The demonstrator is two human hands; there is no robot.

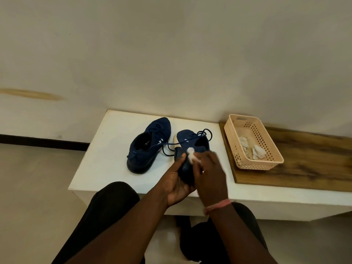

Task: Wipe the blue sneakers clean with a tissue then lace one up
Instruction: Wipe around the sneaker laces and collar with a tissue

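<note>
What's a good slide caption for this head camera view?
Left hand holds a blue sneaker while the right hand wipes it with a tissue.

Looks like a home room, sparse. Plain cream wall (171,54) with a brown stain (32,94), dark skirting (38,141), tiled floor (34,187). Low white bench (106,149), wood board (314,161), plastic basket (266,164) on the board.
</note>
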